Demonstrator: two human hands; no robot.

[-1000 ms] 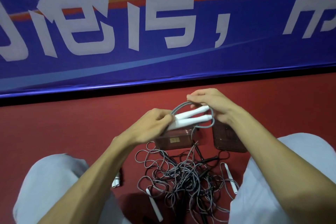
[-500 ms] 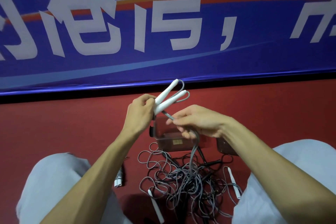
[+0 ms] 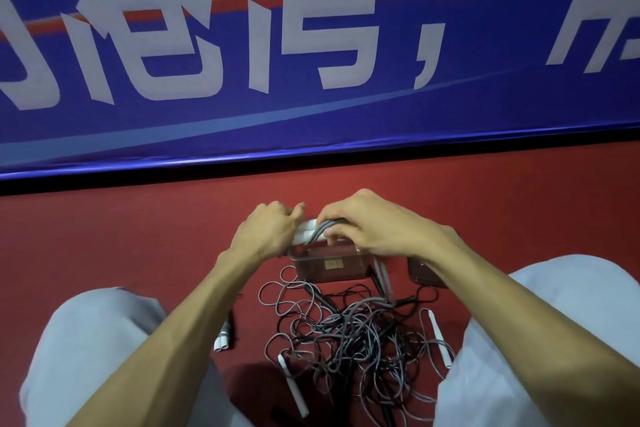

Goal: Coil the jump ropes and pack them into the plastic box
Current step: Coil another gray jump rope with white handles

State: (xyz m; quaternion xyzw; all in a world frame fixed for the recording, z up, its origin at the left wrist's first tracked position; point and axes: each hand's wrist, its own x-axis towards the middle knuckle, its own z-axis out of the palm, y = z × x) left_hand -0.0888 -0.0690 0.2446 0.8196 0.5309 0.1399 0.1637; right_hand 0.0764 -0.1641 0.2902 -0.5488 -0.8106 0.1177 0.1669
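Hovering just above the plastic box (image 3: 329, 265), white jump-rope handles (image 3: 306, 233) are gripped in the curled left hand (image 3: 268, 236), grey cord (image 3: 323, 229) pinched under bent fingers of the right hand (image 3: 377, 230). Light, springy and slick, the cord is judged best held at the stiff handles.

Dim, even light with soft focus throughout, wide-angle bending at the edges, a faint shadow below.

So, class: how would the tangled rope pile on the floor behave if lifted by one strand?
Probably floppy: the rope pile lies in loose, irregular loops. Lifting one strand would likely drag others, since grey and black cords cross repeatedly. One white handle looks rigid and round, so might roll.
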